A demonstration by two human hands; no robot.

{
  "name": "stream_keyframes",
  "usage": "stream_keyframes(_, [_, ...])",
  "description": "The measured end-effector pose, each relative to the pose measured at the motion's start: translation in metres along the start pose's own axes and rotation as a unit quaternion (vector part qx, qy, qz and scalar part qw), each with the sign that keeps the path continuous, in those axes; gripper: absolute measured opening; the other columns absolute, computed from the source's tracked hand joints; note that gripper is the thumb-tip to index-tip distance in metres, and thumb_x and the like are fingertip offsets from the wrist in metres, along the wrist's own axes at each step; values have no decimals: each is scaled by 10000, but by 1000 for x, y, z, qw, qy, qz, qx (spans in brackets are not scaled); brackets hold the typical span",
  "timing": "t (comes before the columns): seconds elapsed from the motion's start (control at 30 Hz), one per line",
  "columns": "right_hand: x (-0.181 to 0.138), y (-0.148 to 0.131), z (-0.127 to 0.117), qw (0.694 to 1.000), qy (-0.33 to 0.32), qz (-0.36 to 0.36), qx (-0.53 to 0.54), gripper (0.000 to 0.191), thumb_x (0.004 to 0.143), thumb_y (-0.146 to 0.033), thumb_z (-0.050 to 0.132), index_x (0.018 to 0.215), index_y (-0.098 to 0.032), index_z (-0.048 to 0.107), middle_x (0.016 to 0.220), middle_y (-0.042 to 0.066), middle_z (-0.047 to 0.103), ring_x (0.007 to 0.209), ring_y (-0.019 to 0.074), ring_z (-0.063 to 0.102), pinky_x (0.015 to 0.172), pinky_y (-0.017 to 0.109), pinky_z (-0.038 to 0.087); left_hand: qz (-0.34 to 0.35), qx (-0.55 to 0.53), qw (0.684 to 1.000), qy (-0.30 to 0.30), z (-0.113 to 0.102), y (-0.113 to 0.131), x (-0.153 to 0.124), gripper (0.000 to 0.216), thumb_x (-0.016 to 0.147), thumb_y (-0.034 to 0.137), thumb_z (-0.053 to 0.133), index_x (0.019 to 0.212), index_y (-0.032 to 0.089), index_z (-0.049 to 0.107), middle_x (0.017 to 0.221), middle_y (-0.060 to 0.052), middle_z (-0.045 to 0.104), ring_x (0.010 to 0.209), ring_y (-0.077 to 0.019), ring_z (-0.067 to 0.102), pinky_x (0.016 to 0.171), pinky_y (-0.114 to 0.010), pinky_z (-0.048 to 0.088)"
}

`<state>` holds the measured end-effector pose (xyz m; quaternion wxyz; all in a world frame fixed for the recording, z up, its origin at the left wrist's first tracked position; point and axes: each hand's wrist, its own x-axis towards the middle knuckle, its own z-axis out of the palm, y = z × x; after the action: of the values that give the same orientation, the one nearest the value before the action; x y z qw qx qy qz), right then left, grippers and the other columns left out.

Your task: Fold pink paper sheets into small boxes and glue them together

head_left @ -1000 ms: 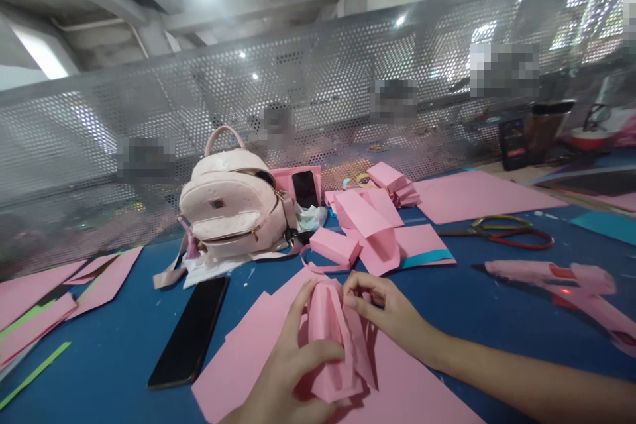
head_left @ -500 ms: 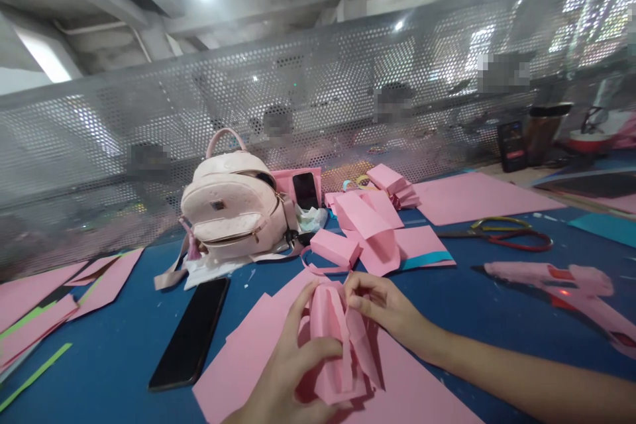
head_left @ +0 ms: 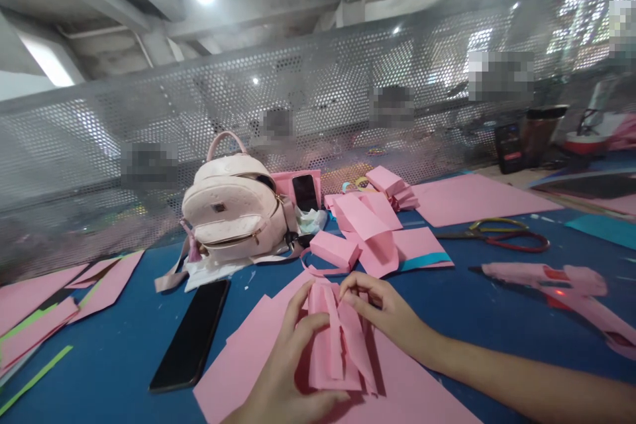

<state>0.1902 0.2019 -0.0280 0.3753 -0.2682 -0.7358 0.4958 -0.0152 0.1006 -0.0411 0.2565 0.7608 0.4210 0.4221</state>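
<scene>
A folded pink paper piece (head_left: 322, 344) with loose, curling flaps lies between my hands. My left hand (head_left: 293, 358) grips it from the left side, thumb across the top and fingers around its edges. With thumb and forefinger my right hand (head_left: 377, 305) pinches the upper edge of the right flap. Beneath are several flat pink sheets (head_left: 243, 358) on the blue table (head_left: 119, 318). Just beyond my hands sits a small folded pink paper box (head_left: 335, 250) beside a curled pink strip.
A black phone (head_left: 191, 338) lies left, with a pale backpack (head_left: 231, 205) behind it. On the right are scissors (head_left: 517, 236) and a pink glue gun (head_left: 551, 278) with a lit red light. Pink paper pieces (head_left: 368, 212) lie before a perforated metal screen (head_left: 318, 93).
My left thumb has moved up over the folded paper, and its strip has shifted left. My right hand has moved slightly left with the flap.
</scene>
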Motion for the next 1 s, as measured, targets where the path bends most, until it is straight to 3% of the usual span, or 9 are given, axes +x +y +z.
stream_keyframes(0.13, [2,0,1,1000,12,6,9,264,945,-439,567,952,-182,626,856,13,591,767,159,520,671,259,410,-27,0,999,41,0,-5,-4,658,848,394,729,1416,355,400,1634,-118,130,1515,-371,116,1160,-622,230])
stream_keyframes(0.27, [4,-4,-1,1000,-6,0,11,356,947,-398,562,1230,-183,586,902,20,629,800,161,576,684,255,452,-93,-12,991,96,0,-8,-2,531,890,401,674,1382,310,497,1597,-123,291,1502,-340,201,1175,-597,223])
stream_keyframes(0.37, [4,-8,-4,998,-11,-23,-61,472,936,-377,594,1368,-201,523,995,43,680,870,181,622,746,277,492,-146,-36,979,139,-1,-11,2,504,877,405,678,1345,265,553,1519,-127,438,1456,-324,326,1178,-566,254])
stream_keyframes(0.47, [4,-10,-10,979,-24,-70,-190,508,939,-415,608,1403,-231,517,1161,75,693,942,210,660,827,317,517,-153,-50,975,156,-2,-12,5,520,855,403,695,1337,248,575,1496,-121,478,1429,-308,380,1179,-524,285])
stream_keyframes(0.6, [3,-12,-16,913,-39,-166,-371,406,990,-427,527,1337,-225,583,1212,99,700,856,213,702,734,311,536,-144,-53,975,159,-4,-8,7,521,844,417,705,1327,251,602,1441,-108,542,1373,-313,456,1159,-506,341])
stream_keyframes(0.73, [1,-20,-17,814,-11,-301,-497,293,1018,-375,486,1155,-213,686,980,82,728,735,182,674,570,255,447,-158,-71,972,157,-3,-3,8,510,843,429,704,1309,240,619,1444,-108,533,1350,-330,484,1104,-488,433])
stream_keyframes(0.8, [-2,-24,-17,774,-4,-346,-530,235,1015,-296,495,1106,-216,696,899,60,710,685,159,640,532,255,386,-168,-98,969,152,-1,-2,9,520,843,443,698,1312,236,612,1473,-110,497,1348,-335,484,988,-444,544])
stream_keyframes(0.9, [-6,-30,-17,740,-4,-380,-555,253,997,-147,458,1112,-207,676,919,46,699,673,141,606,528,273,344,-184,-136,963,144,1,-2,9,535,842,468,692,1319,244,601,1508,-109,452,1288,-335,537,758,-358,639])
stream_keyframes(1.0, [-7,-34,-18,726,4,-409,-553,268,1006,-122,423,1057,-193,677,917,48,686,713,150,581,577,288,348,-183,-142,962,145,2,-3,10,515,831,473,708,1283,237,629,1502,-115,462,1251,-339,564,711,-331,644])
